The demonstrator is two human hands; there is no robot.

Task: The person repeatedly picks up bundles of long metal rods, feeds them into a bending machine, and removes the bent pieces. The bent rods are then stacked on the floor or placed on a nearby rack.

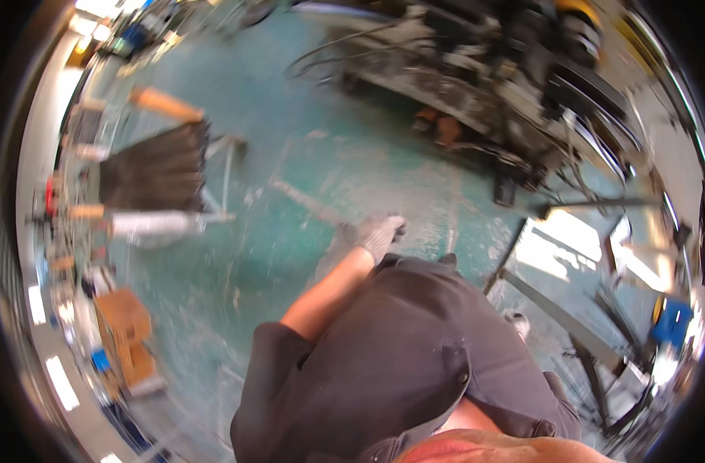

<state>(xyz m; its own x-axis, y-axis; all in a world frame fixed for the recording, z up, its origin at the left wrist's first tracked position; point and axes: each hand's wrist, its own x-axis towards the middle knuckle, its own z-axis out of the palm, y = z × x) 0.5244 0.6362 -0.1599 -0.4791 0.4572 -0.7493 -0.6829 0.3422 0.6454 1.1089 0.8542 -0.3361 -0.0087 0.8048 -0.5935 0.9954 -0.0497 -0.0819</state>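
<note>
My left hand (383,235), in a pale grey knit glove with dark patches at the fingers, hangs in front of my body over the green floor (275,255). Its fingers look curled in, and no object stands out from them. At the right side of my dark work shirt (383,339), a small part of what looks like my right hand (517,322) in a similar glove shows. The shirt hides most of it, so its fingers cannot be made out. Neither hand visibly touches any of the things around.
A grimy machine bench (445,100) with cables spans the far right. To the left, a dark bundle of long bars (156,170) rests on a stand, near a white roll (148,224). Cardboard boxes (125,328) sit lower left. A metal frame (561,316) stands at right.
</note>
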